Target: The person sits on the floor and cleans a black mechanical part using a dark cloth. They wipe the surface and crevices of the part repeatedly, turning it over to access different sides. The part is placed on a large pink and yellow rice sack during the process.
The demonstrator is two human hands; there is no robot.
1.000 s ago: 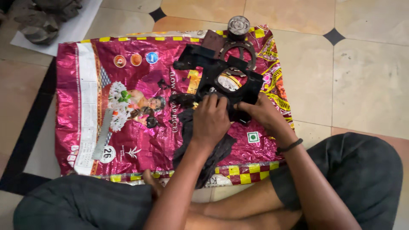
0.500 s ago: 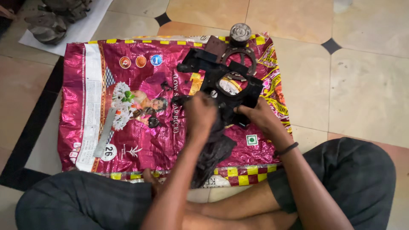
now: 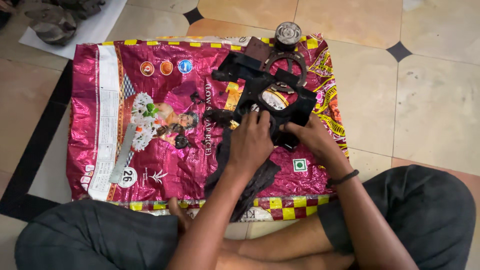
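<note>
both hands grip a black plastic housing (image 3: 272,100) with a round opening, the left hand (image 3: 252,142) closed on its near edge, the right hand (image 3: 312,137) clamped on its near right corner. the housing lies on the right half of a magenta woven sack (image 3: 150,125) spread on the tiled floor (image 3: 435,100). a dark rag (image 3: 245,180) lies under the left wrist. a metal ring (image 3: 287,62) and a small cylinder (image 3: 288,34) sit at the sack's far right corner.

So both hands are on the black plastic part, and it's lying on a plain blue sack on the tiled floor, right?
Not quite. The head view shows the left hand and right hand on the black plastic part, but the sack under it is a printed magenta one, not plain blue. The tiled floor is right.
</note>
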